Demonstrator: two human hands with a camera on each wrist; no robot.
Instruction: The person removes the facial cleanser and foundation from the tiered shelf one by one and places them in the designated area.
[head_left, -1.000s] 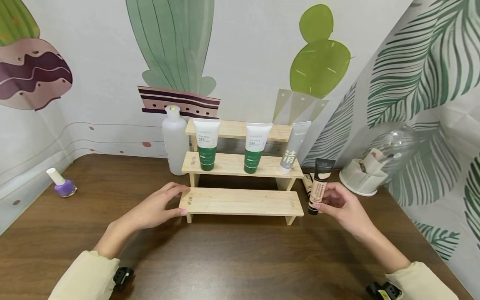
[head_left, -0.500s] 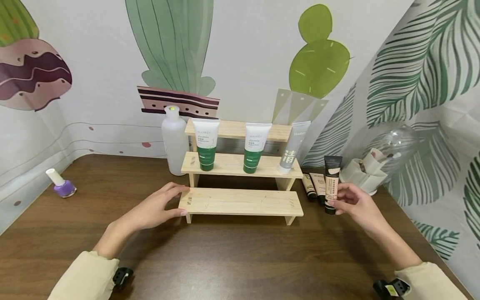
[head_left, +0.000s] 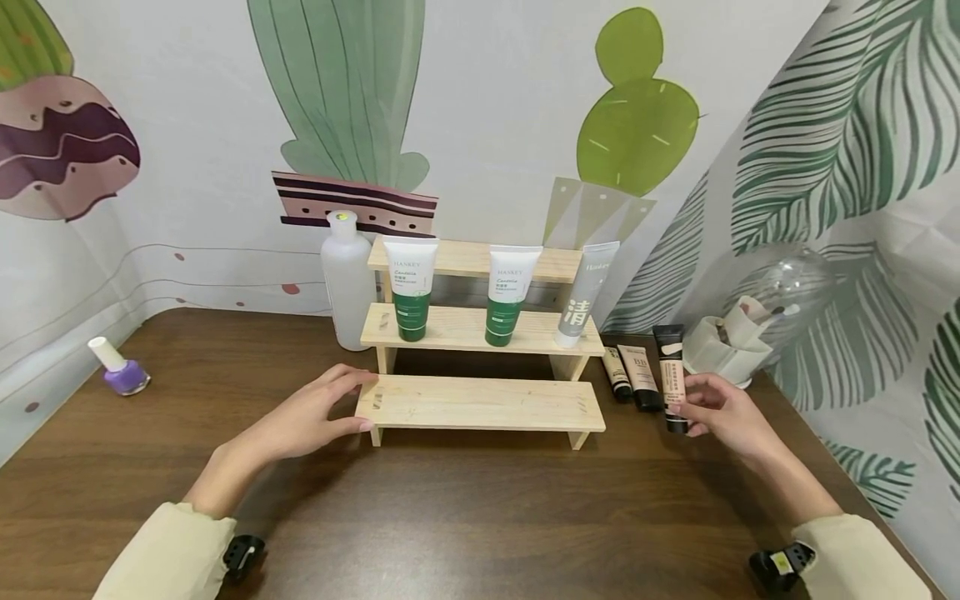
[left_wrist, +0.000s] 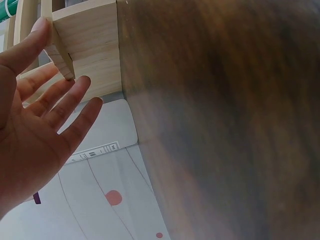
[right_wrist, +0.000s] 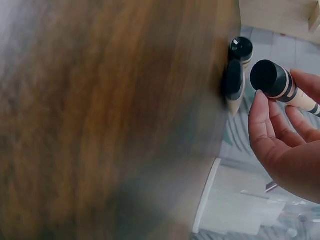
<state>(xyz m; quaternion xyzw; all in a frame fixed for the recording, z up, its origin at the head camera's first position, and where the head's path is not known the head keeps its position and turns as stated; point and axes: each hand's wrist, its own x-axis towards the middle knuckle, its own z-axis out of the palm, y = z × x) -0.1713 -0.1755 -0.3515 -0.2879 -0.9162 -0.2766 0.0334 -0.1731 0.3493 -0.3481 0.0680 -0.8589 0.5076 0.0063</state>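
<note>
My right hand [head_left: 729, 418] pinches the black-and-beige cosmetic tube [head_left: 672, 371], long axis pointing away from me, just right of the BB tube [head_left: 639, 375].

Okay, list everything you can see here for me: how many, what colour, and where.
Stand: one, pale wood, on the table
Green-and-white tubes: two, stand's middle tier
Grey tube: one, middle tier, right end
Black-and-beige tube: one, in the right hand
Beige tubes: two, black caps, right of the stand
Bottle: one, white, left of the stand
Nail polish: one, purple, white cap, far left
Holder: one, white, clear dome, far right
Table: one, brown
Backdrop: white, cactus and leaf prints, behind
Sleeves: two, cream
Left hand: at the bottom tier's left end
Right hand: pinching its tube
</note>
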